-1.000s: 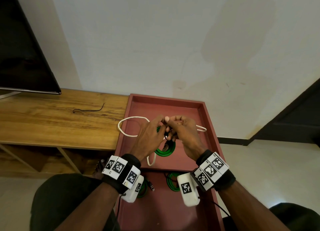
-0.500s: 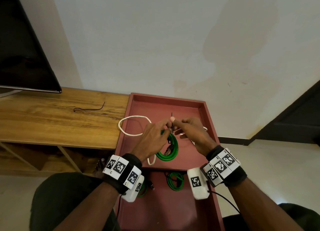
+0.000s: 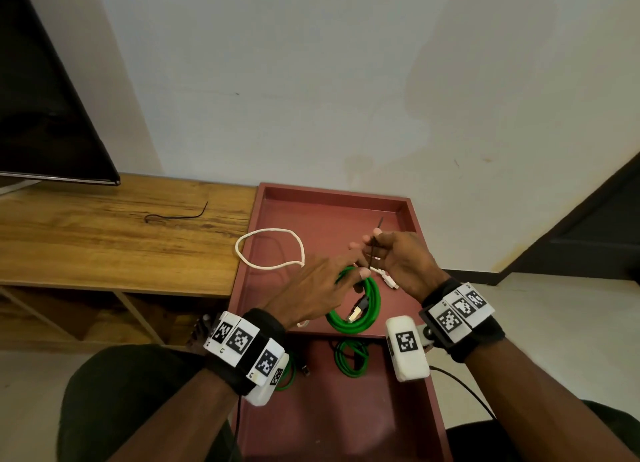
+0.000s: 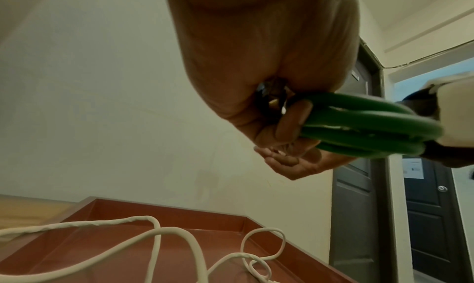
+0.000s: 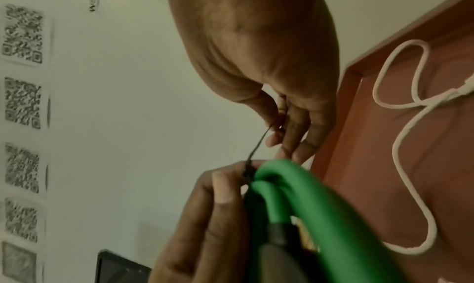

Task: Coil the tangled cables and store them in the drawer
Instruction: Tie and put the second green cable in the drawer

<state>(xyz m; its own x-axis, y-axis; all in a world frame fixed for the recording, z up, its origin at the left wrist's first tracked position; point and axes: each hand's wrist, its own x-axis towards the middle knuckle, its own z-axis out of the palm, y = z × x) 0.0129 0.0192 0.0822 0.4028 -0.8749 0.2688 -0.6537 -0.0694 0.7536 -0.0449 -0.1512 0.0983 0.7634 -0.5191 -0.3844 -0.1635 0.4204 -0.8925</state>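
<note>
Green cable (image 3: 360, 306), wound into a coil, hangs above the red drawer (image 3: 332, 205) from the person's left hand (image 3: 311, 295), whose fingers curl round the bunched loops; a black plug with a gold tip dangles inside the ring. The right hand (image 3: 401, 261) pinches a thin black tie (image 3: 375, 240) between thumb and fingers, the tie running down to the top of the coil where the left fingertips meet it. A white cable (image 3: 270, 250) lies loose in the drawer, one loop spilling over the left rim onto the wooden shelf (image 3: 121, 240). Nearer the person, two more green coils (image 3: 351, 357) lie in the lower part of the drawer. A dark screen (image 3: 45, 115) stands on the shelf, and a black wire (image 3: 176, 216) lies there too
</note>
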